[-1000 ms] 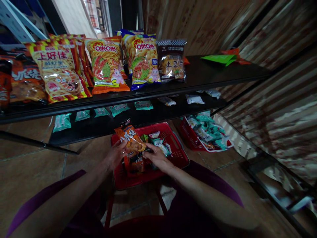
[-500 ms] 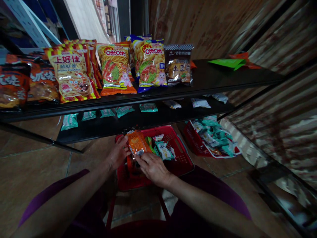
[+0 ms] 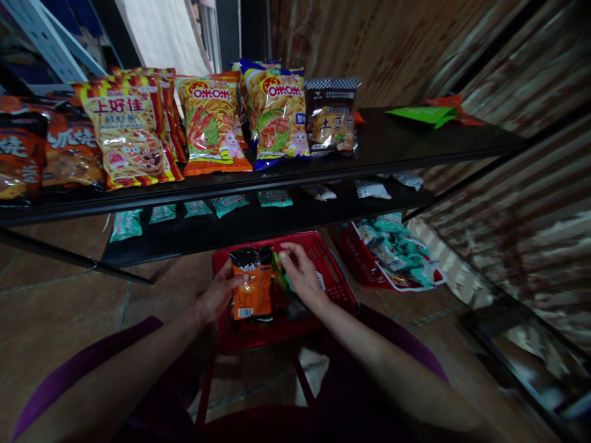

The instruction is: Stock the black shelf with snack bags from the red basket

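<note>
My left hand (image 3: 217, 295) grips an orange and black snack packet (image 3: 252, 284) by its left edge and holds it upright over a red basket (image 3: 341, 289) on the floor. My right hand (image 3: 302, 274) reaches into the basket just right of the packet, fingers curled down among small green and white packets (image 3: 281, 277); what it holds, if anything, is hidden.
A black shelf (image 3: 397, 141) above carries large snack bags (image 3: 129, 135), with green paper (image 3: 422, 114) at the right. A lower shelf (image 3: 277, 221) holds small teal packets (image 3: 124, 223). A second red basket (image 3: 392, 252) of packets sits to the right.
The orange packet has turned upright in my left hand, showing its back. My right hand has moved from the packet's lower edge up and right into the basket.
</note>
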`<state>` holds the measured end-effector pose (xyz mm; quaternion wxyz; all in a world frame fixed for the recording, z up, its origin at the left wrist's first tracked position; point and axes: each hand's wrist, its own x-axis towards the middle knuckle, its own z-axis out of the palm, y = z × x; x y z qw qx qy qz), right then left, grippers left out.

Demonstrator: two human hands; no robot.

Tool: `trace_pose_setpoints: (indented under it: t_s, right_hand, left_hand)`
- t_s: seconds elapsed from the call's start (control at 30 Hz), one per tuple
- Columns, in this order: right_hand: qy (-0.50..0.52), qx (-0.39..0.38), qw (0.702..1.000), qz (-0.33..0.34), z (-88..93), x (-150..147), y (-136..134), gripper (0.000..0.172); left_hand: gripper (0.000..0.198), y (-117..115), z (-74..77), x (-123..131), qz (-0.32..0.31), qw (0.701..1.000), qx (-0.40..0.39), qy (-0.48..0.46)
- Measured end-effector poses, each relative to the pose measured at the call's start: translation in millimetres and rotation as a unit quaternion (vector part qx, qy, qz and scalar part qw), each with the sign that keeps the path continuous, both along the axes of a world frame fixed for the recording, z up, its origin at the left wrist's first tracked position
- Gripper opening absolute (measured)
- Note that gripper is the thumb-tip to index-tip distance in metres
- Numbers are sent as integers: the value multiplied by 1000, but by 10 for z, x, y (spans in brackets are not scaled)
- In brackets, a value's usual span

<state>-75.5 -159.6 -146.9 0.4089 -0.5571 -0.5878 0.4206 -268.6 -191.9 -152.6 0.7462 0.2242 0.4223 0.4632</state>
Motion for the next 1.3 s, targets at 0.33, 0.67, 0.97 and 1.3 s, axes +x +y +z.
trace_pose_setpoints:
  t_s: [0.33,0.67,0.97,1.3]
  right_hand:
    - [240,-319,917,2,-92,-5,133,33]
    - [193,-250,949,2,-156,-77,123,26]
    - [149,-181,972,-16,-182,-115,131,26]
    - [241,-338,907,70,-126,-68,54,47]
  left_hand:
    - [52,-90,29,80,-70,997,-15,-8]
    - [32,7,-124,85,22,990,34,135]
    - [33,85,-77,111,85,989,-78,93]
    - [13,227,-122,-40,164,972,-163,47]
